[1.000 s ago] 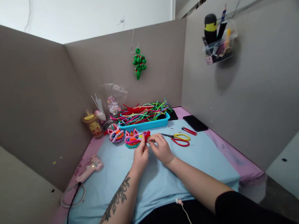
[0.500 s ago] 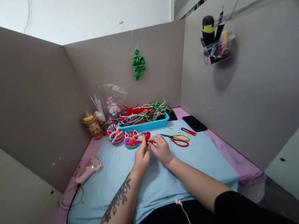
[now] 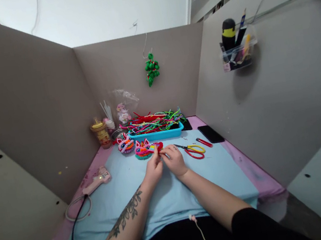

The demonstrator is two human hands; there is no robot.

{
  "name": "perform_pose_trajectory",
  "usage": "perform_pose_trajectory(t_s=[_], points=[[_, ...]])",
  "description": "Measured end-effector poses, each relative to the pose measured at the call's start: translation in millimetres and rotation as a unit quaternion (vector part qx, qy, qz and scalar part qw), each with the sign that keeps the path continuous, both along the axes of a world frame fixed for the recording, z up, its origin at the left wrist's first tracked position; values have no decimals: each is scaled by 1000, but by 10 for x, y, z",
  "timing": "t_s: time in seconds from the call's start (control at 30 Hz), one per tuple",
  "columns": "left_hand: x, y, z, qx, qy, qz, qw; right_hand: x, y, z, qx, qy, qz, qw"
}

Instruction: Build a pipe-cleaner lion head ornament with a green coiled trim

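Both hands meet over the light blue cloth (image 3: pixel 146 183), fingertips nearly touching. My left hand (image 3: pixel 154 164) is closed around the colourful fuzzy craft piece (image 3: pixel 160 145), whose red end shows above the fingers. The thumb and fingers of my right hand (image 3: pixel 173 160) pinch at the near edge of that piece; any small part between them is hidden. Just beyond my left hand sits a pink-eared fuzzy figure (image 3: pixel 142 150) with orange and teal trim. A second similar figure (image 3: pixel 125 144) lies further left. Scissors (image 3: pixel 194 151) with red and yellow handles lie right of my right hand.
A blue tray (image 3: pixel 157 135) of coloured fuzzy stems stands at the back. A pink glue gun (image 3: pixel 97 181) with its cable lies left, a lidded cup (image 3: pixel 101 136) behind it. A red cutter (image 3: pixel 204 142) and black phone (image 3: pixel 210 134) lie right. Grey partitions (image 3: pixel 141 74) surround the table.
The view has shifted slightly, so things appear a little further right. Both hands keep nearly the same pose at the craft piece.
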State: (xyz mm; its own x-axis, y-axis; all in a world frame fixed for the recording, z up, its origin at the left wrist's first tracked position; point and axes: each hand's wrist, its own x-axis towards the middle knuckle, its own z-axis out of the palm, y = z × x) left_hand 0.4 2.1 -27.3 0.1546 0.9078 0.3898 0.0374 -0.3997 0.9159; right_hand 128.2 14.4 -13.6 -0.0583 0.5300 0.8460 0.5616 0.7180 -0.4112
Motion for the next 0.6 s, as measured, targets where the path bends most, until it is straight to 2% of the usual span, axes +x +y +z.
perform_pose_trajectory(t_s=[0.23, 0.43, 0.5, 0.6], points=[[42, -24, 77, -51, -119, -34, 991, 4, 5, -8, -5, -8, -3, 1000], [125, -56, 170, -120, -254, -114, 953, 22, -11, 4, -38, -8, -32, 999], [156, -90, 192, -156, -293, -115, 936, 27, -12, 9, -55, -13, -41, 998], [190, -134, 209, -205, -338, -75, 915, 20, -5, 5, -83, -24, -44, 995]])
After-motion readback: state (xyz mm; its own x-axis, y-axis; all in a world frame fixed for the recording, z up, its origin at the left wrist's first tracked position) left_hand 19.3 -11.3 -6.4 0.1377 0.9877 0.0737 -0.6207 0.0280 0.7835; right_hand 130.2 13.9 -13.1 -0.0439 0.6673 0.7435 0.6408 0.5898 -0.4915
